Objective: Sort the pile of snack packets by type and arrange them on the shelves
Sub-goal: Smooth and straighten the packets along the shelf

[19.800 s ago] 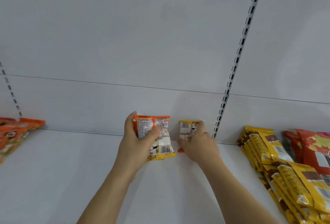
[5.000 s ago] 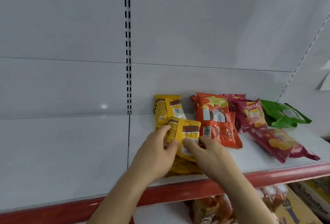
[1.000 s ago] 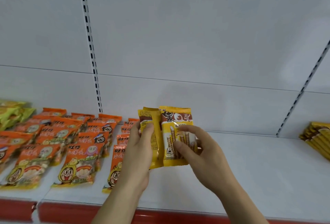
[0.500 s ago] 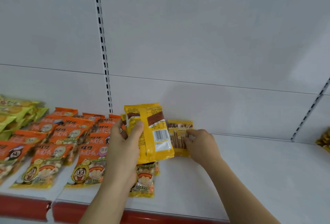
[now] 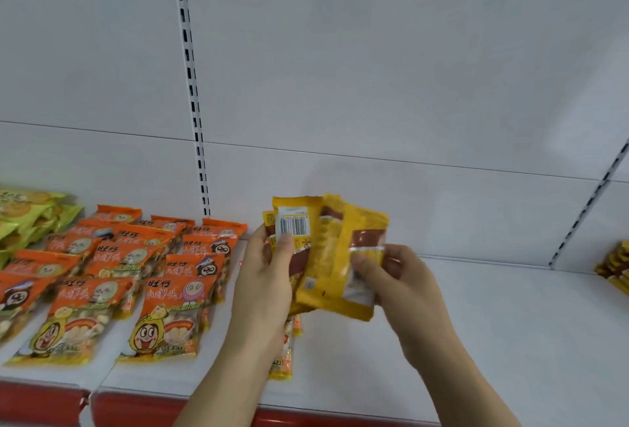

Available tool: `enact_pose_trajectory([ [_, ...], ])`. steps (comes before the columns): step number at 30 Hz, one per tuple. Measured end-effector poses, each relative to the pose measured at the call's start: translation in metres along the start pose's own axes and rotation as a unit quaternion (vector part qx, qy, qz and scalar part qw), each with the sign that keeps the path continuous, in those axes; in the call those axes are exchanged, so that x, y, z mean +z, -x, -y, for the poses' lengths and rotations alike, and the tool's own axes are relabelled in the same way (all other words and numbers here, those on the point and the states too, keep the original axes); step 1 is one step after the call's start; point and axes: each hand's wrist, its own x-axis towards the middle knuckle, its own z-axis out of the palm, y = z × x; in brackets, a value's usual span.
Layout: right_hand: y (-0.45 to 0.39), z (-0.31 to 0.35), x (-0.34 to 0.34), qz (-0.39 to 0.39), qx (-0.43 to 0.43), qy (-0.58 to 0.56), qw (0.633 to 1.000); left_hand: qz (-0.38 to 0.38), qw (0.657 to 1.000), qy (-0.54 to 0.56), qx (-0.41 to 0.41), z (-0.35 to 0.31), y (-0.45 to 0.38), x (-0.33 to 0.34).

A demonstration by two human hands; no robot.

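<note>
My left hand [image 5: 262, 276] grips a small fan of yellow snack packets [image 5: 294, 225], held upright above the white shelf [image 5: 493, 324] with a barcode label facing me. My right hand [image 5: 401, 283] pinches the right side of the frontmost yellow packet [image 5: 333, 266], which tilts away from the others. Rows of orange snack packets [image 5: 163, 311] lie sorted on the shelf to the left. One more orange packet [image 5: 286, 358] lies partly hidden under my left wrist.
Green packets [image 5: 23, 215] are stacked at the far left. A stack of yellow packets [image 5: 616, 266] sits at the far right edge. The shelf has a red front lip [image 5: 136, 409], and a slotted upright [image 5: 194, 103] runs up the white back panel.
My right hand has come back from the rear of the shelf and now pinches the front packet of the stack. My left hand has turned the stack, so a barcode now shows.
</note>
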Motion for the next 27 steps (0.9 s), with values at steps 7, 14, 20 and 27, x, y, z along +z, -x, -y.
enact_pose_trajectory([
  [7,-0.001,0.011,-0.019,-0.102,-0.062,-0.033,0.992,-0.006,1.000,-0.019,0.015,0.000,0.002,0.001],
  [14,0.013,-0.008,0.016,-0.039,-0.267,0.208,0.940,-0.010,0.995,-0.063,0.072,0.003,0.007,0.015],
  [20,0.005,-0.008,0.000,0.072,-0.158,0.225,0.959,-0.031,0.996,-0.068,0.056,0.005,-0.001,0.010],
  [27,-0.032,-0.005,-0.023,-0.131,-0.046,0.102,0.985,-0.079,0.994,-0.035,0.067,-0.001,-0.008,-0.011],
])
